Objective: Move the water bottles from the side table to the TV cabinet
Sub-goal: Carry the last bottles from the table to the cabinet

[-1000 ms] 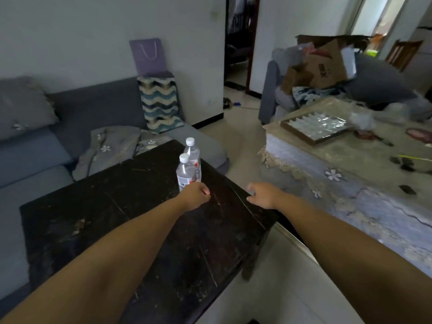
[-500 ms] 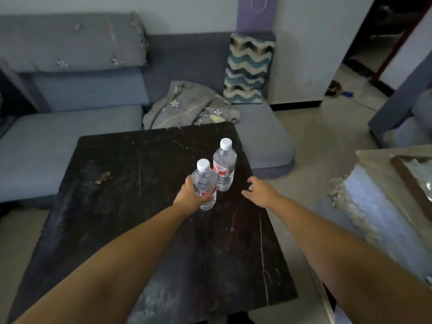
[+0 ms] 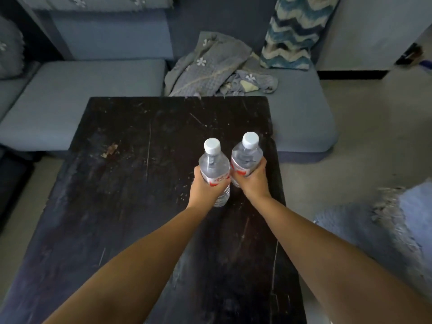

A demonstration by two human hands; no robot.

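Two clear water bottles with white caps and red-and-white labels stand close together over the dark, scratched side table (image 3: 131,206). My left hand (image 3: 205,188) is wrapped around the left water bottle (image 3: 214,164) at its label. My right hand (image 3: 253,181) grips the right water bottle (image 3: 246,155) the same way. The bottles are upright and nearly touch each other. My fingers hide their lower halves, so I cannot tell whether they rest on the table. The TV cabinet is not in view.
A grey-blue sofa (image 3: 81,94) wraps around the table's far and left sides, with a crumpled grey blanket (image 3: 215,66) and a zigzag-patterned cushion (image 3: 294,31) on it. A cloth-covered table's fringed corner (image 3: 397,218) sits at the right. Bare floor (image 3: 374,136) lies between.
My right hand has closed around the right bottle, which it was only reaching for before. My left hand keeps its hold. The view has tilted down and moved closer over the table.
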